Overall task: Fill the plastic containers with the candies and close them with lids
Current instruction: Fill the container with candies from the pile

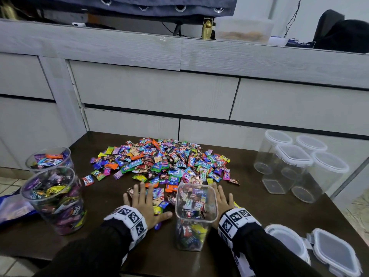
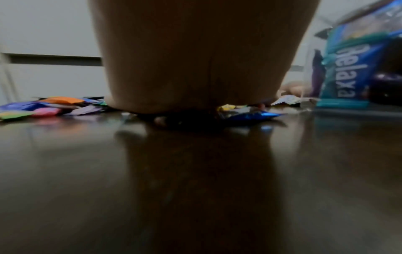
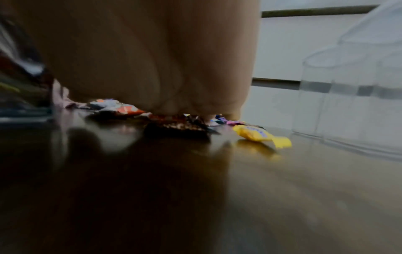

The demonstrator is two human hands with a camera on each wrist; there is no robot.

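A big pile of wrapped candies (image 1: 165,160) lies on the dark table (image 1: 111,198). In front of it stands a square clear container (image 1: 195,214), lidless and largely filled with candies. My left hand (image 1: 142,198) lies flat, fingers straight, on loose candies just left of that container. My right hand (image 1: 222,198) lies flat the same way just right of it. In the left wrist view the palm (image 2: 200,60) presses on wrappers (image 2: 248,113), with the container (image 2: 352,72) to the right. In the right wrist view the palm (image 3: 152,60) covers candies, beside a yellow candy (image 3: 259,134).
Two round containers full of candies (image 1: 53,198) (image 1: 49,158) stand at the left edge. Several empty lidded containers (image 1: 295,164) stand at the right. Two loose lids (image 1: 287,242) (image 1: 335,250) lie near right. Grey drawers (image 1: 159,90) rise behind the table.
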